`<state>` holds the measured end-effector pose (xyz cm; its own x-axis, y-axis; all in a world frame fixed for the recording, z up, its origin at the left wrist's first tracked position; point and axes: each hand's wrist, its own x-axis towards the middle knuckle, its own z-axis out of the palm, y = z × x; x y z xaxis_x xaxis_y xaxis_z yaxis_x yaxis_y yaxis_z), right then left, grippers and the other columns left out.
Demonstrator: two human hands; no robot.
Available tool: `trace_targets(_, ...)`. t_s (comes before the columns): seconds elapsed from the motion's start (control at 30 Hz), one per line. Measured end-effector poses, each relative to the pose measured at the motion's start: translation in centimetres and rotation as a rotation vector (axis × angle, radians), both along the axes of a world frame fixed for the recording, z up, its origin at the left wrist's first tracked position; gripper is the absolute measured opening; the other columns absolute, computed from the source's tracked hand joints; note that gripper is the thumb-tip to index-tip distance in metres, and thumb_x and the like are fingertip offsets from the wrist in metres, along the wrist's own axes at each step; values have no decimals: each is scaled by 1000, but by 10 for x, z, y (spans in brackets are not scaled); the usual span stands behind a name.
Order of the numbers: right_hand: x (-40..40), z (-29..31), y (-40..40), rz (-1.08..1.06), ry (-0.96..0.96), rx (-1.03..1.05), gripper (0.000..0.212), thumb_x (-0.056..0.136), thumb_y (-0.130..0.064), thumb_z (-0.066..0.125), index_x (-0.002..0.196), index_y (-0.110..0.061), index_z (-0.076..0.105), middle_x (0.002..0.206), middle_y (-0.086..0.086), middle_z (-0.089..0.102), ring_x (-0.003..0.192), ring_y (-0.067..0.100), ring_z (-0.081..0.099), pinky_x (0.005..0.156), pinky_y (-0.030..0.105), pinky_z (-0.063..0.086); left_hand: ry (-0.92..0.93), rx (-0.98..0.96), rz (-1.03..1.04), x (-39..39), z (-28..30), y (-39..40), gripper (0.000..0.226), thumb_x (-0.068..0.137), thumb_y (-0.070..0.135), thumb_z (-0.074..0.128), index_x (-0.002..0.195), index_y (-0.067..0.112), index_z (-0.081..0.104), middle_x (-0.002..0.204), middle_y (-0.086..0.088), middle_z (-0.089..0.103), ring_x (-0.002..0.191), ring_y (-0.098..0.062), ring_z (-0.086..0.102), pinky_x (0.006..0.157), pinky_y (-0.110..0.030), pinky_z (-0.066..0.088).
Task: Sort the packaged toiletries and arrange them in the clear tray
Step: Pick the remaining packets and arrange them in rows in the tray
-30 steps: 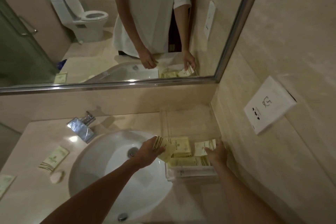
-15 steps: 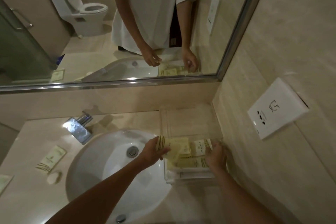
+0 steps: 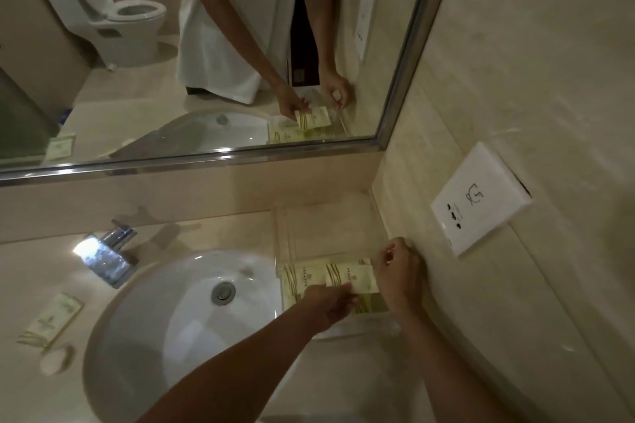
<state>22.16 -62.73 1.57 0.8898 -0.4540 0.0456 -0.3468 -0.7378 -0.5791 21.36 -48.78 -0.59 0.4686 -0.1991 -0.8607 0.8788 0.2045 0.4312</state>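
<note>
so over at the left edge of the counter (image 3: pixel 206 230) there's one cream packet (image 3: pixel 51 319) lying loose with a small round soap (image 3: pixel 56 359) just below it, neither sorted yet. then faucet (image 3: pixel 106 256), then sink (image 3: pixel 178 316). the clear tray (image 3: pixel 287 237) sits in the counter's right corner against the wall, several packets already flat in its near half. left hand (image 3: pixel 330 306) has its fingers pinched on the top packet (image 3: pixel 352 280), lowering it onto the pile I think. right hand (image 3: pixel 400 275) is curled at that packet's right end by the tray wall, can't tell if it's really gripping. next I'd say square it up, let go, then reach back left for the stray packet
</note>
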Motion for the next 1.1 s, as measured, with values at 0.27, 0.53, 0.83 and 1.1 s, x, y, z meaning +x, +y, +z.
trace_targets(0.27,6,18,-4,129,48,-177,6,93,-16,52,89,-13,55,76,2,61,64,15,55,51,24,44,111,54,42,-1,-24,-30,14,80,10,74,86,0,66,55,-9,66,41,-15,59,40,-22,47)
trace_targets(0.53,19,23,-9,139,12,-184,6,89,-13,54,84,-11,55,70,2,59,57,13,50,44,13,20,144,83,45,5,-43,-37,9,84,1,67,91,-3,64,61,-12,61,40,-15,57,36,-21,46)
trace_targets(0.83,30,20,-8,135,59,-133,6,91,-14,53,86,-11,55,74,4,62,59,14,52,43,13,22,198,41,77,15,-53,-34,11,89,10,64,79,4,62,47,-6,60,35,-14,55,34,-19,42)
trace_targets(1.1,30,17,-8,139,90,-138,7,89,-14,54,83,-11,54,74,4,63,61,17,56,45,21,34,230,55,114,14,-61,-36,13,88,13,65,78,6,63,52,-5,59,37,-13,51,34,-17,40)
